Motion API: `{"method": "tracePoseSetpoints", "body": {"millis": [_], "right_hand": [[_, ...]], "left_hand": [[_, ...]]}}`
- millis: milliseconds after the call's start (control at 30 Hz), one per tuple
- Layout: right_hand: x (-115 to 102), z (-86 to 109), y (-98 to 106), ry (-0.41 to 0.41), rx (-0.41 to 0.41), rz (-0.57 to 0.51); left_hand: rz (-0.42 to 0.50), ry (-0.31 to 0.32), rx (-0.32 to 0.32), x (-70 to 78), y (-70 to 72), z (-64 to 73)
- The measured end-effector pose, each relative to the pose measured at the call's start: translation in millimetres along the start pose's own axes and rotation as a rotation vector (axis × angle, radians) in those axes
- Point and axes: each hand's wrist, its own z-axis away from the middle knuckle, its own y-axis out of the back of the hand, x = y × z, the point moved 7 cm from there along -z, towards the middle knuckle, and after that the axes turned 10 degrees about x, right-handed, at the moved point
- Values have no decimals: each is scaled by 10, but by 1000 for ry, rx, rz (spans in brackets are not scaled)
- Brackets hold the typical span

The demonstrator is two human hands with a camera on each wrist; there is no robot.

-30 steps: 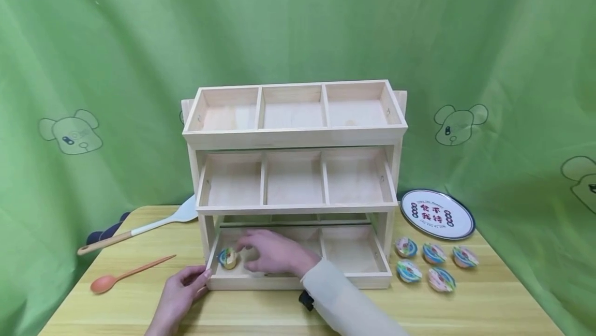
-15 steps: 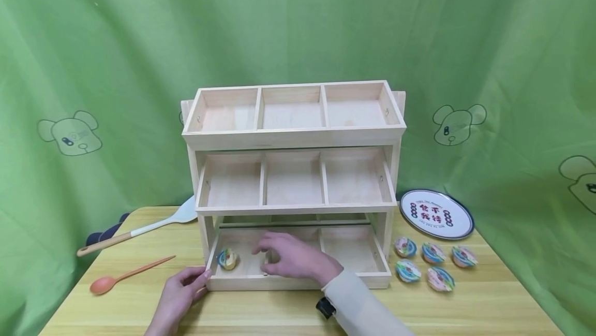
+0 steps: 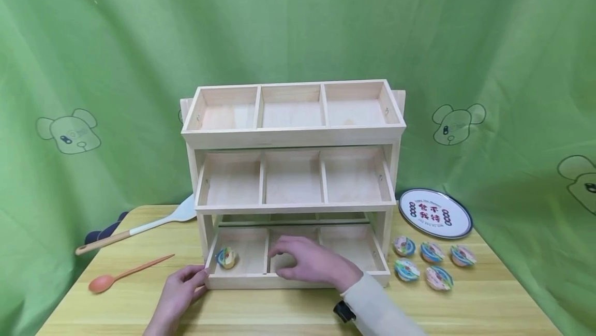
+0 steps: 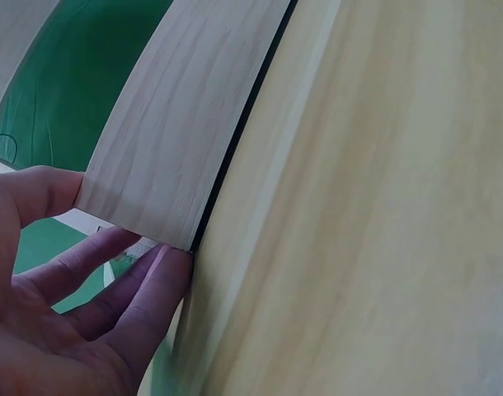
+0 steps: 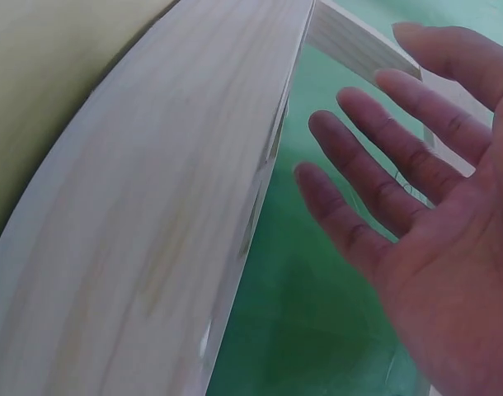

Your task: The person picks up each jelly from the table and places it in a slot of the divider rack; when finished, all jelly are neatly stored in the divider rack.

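Observation:
A three-tier wooden shelf (image 3: 295, 140) stands mid-table, each tier a tray split into three compartments. At its bottom tray's front left corner my left hand (image 3: 180, 290) grips the wood. In the left wrist view, the thumb and fingers of that hand (image 4: 86, 305) are on the end of the front board (image 4: 173, 124). One small cup with a printed lid (image 3: 226, 258) lies tilted in the bottom left compartment. My right hand (image 3: 314, 263) hovers over the bottom middle compartment, holding nothing. The right wrist view has its fingers (image 5: 367, 214) spread loosely beside the pale board (image 5: 152, 198).
Several similar lidded cups (image 3: 432, 252) lie on the table right of the shelf. Behind them is a white, blue-rimmed plate (image 3: 435, 213) with red characters. On the left lie a white spatula with a wooden handle (image 3: 139, 228) and an orange spoon (image 3: 103, 283). Green curtain (image 3: 503, 41) hangs behind.
My right hand has moved right, from beside the cup in the bottom left compartment to over the middle one. The cup stays put, and my left hand keeps its place at the corner.

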Motion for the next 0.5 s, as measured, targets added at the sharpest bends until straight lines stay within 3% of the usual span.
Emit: {"method": "tracePoseSetpoints", "body": {"millis": [133,500], "right_hand": [[84,128,63,-31,7,15],[151,335,195,-54,16,43]], "left_hand": [[9,3,-22,-12,-51,6],[8,-3,-17,-22,5,1]]}}
